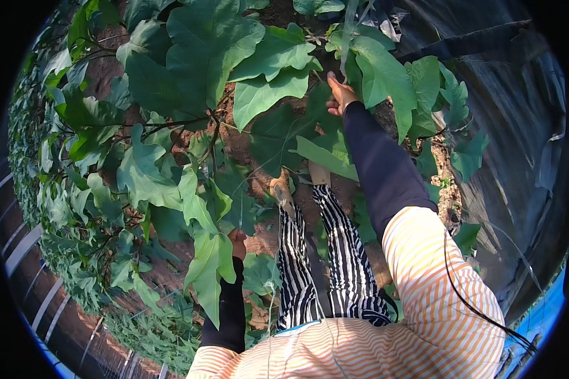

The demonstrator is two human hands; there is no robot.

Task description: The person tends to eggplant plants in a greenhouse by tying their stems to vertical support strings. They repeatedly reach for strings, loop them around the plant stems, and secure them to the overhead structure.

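Large green lobed leaves, apparently of eggplant plants [149,177], surround both arms. My right hand [340,96] reaches up among them beside a hanging strip of clear plastic twine [348,35]; its fingers are partly curled, and whether they grip the twine or a stem is not clear. A broad leaf [384,71] hangs just right of that hand. My left hand [237,242] is low at the left, next to a drooping leaf [208,265] that partly hides the forearm. What its fingers hold cannot be seen. Thin twine also runs down in front of the striped trousers.
Dark plastic sheeting [507,156] rises along the right side. Dense plants and a dark branching stem [213,137] fill the left. Brown soil [265,241] shows around my feet. Pale curved bars [23,250] lie at the far left, and a black cable [474,310] hangs by my right shoulder.
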